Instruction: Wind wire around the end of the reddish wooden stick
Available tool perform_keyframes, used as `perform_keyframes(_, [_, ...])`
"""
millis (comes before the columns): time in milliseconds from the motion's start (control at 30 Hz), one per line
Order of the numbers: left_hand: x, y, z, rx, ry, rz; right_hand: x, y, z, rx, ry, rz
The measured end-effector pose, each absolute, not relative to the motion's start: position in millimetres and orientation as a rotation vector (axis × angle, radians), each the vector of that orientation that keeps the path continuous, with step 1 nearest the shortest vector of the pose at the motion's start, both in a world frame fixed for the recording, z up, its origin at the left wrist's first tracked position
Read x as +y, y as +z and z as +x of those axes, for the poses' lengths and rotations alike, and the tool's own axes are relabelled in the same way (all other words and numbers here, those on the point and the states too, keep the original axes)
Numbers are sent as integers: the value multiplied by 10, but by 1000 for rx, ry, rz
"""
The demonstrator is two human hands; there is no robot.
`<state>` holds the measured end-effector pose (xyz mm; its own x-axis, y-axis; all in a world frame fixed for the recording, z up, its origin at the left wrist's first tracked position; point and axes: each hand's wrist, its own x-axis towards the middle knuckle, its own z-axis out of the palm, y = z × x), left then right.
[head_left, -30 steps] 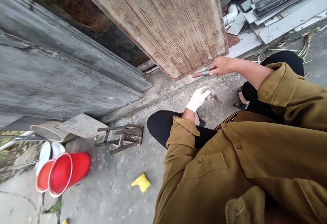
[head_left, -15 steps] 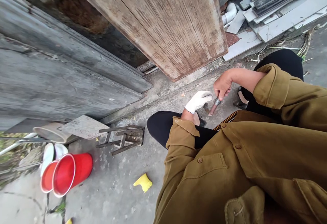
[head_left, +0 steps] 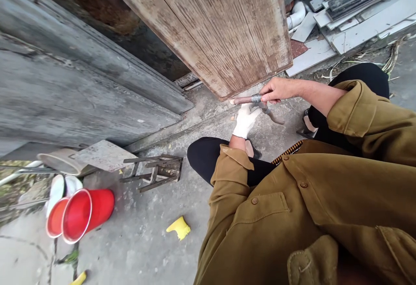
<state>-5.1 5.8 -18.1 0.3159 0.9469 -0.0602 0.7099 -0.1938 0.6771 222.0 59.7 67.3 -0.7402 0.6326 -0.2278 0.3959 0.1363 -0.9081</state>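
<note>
My right hand, bare, is closed on one end of a short brown rod with wire wound round it beside my fingers. The rod lies nearly level, its pale tip pointing left near the foot of the wooden door panel. Under it, my left hand in a white glove has its fingers curled at the end of a curved, sickle-like tool with a grey collar. The glove hides the tool's other end. Whether rod and curved tool touch, I cannot tell.
A small wooden stool lies on its side to the left, near red buckets. A yellow scrap is on the concrete. Tiles and boards are stacked along the wall at upper right, beside a white pipe.
My right hand has moved up and left, swinging the rod from pointing down to nearly level. My gloved left hand has shifted slightly left, and the curved tool now shows more clearly.
</note>
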Motion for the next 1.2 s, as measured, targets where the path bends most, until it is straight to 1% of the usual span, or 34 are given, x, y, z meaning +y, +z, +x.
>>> perform_keyframes(133, [87,-203,-61,1430,489,1946,595,632,2221,-2104,1742,-847])
perform_keyframes(300, [94,-92,-70,1298,438,2127,559,607,2210,-1787,1916,-814])
perform_keyframes(433, [80,-7,-140,1249,290,1981,516,646,2175,-1605,2019,-865])
perform_keyframes(500, [69,15,-179,1237,277,1882,514,665,2153,-1493,2048,-918])
perform_keyframes(700, [34,52,-220,1251,501,1630,598,645,2134,-1145,1919,-954])
perform_keyframes(967, [33,-21,-185,1427,625,1478,663,571,2132,-1030,1890,-987])
perform_keyframes(1200, [-40,59,-194,1153,654,1702,750,456,2103,-843,1890,-1098])
